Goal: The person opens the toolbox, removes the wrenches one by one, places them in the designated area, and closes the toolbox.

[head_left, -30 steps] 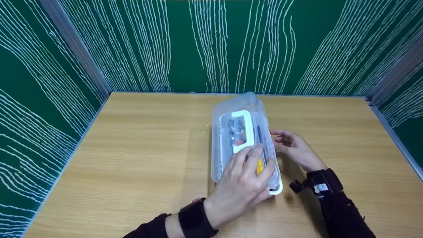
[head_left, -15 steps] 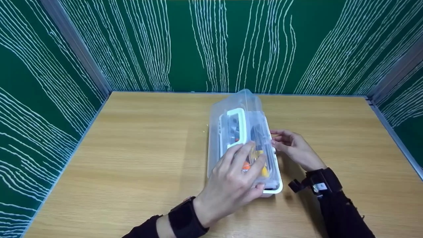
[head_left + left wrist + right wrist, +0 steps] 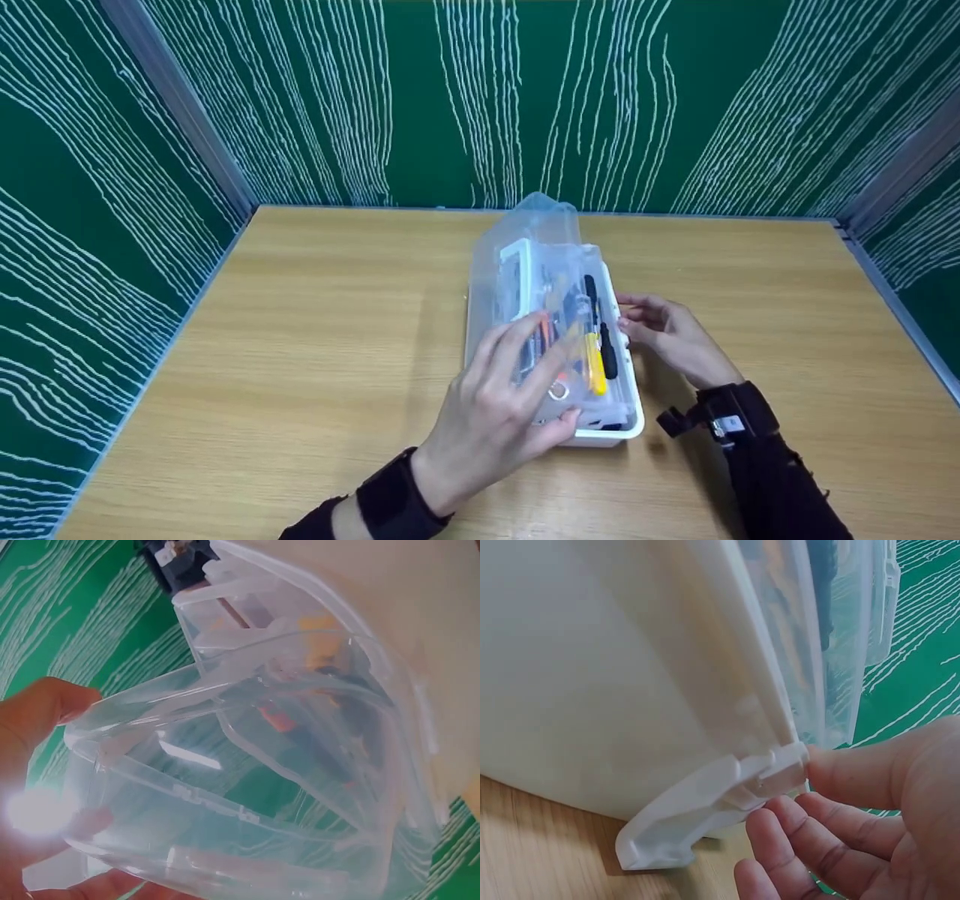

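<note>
Toolbox (image 3: 637,427) is parked on the table (image 3: 300,337) right between the two hands, which makes sense to me since each one gets its own bit to deal with. Left hand (image 3: 487,409) has hold of the clear lid (image 3: 487,300), thumb on one side of the edge and fingers curled round the other, probably because thin plastic like that would just flop shut if nothing propped it. Lid's sitting at a slant, leaning over toward the left hand's side, so my guess is the hinge is over there, but I can't actually see it. White carry handle (image 3: 526,277) is on the lid, just beyond the left fingertips, and nobody's touching it. Right hand (image 3: 679,341) is low on the opposite side of the box, pinching the white latch (image 3: 712,799) between thumb and fingers; the latch sticks out from the wall, so I'd say the grip is there to hold it off the rim and steady the box too. With the lid tipped like that, the strip nearest the right hand is uncovered: a yellow tool (image 3: 596,367) and a couple of black handles (image 3: 608,360) lie lengthwise, likely because they're long. Something orange (image 3: 546,328) shows near the left fingertips, too blurry to name.
</note>
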The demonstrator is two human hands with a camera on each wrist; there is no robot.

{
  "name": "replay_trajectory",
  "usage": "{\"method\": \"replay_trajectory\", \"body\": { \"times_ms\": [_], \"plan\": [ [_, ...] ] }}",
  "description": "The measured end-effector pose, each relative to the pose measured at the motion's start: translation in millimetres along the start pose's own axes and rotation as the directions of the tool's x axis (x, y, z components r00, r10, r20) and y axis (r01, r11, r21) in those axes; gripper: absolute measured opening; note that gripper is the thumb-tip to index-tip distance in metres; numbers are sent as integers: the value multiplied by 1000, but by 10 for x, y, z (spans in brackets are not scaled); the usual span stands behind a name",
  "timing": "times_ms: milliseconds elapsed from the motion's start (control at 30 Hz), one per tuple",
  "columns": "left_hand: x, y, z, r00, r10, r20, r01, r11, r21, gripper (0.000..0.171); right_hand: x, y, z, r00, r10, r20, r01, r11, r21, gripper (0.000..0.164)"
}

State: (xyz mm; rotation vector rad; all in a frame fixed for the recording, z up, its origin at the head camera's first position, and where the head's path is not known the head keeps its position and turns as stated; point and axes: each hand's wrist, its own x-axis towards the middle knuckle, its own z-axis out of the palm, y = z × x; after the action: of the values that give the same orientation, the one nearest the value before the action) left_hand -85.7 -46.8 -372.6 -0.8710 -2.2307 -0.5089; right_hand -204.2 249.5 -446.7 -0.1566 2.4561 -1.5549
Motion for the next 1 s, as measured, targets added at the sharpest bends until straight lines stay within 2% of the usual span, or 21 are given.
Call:
{"method": "replay_trajectory", "body": {
  "times_ms": [167,433,667,867,1000],
  "plan": [
    [-44,-47,-58,1000,-13,-15,13,1000,12,65,1,-2,4,1000,10,-1,-10,1000,-11,57],
    [-125,-150,-153,998,-43,-46,44,998,33,70,8,-22,4,1000,19,-12,-20,999,-42,58],
    [-192,-225,-266,991,-133,-7,133,991,26,63,21,-13,-1,999,41,-5,-41,998,-51,60],
    [-270,-301,-332,983,-183,-11,183,983,6,62,31,-12,5,999,36,-7,-36,999,-41,58],
    [-313,-346,-394,973,-232,7,232,973,-11,61,43,-10,12,999,41,-9,-41,998,-44,58]
  ]
}}
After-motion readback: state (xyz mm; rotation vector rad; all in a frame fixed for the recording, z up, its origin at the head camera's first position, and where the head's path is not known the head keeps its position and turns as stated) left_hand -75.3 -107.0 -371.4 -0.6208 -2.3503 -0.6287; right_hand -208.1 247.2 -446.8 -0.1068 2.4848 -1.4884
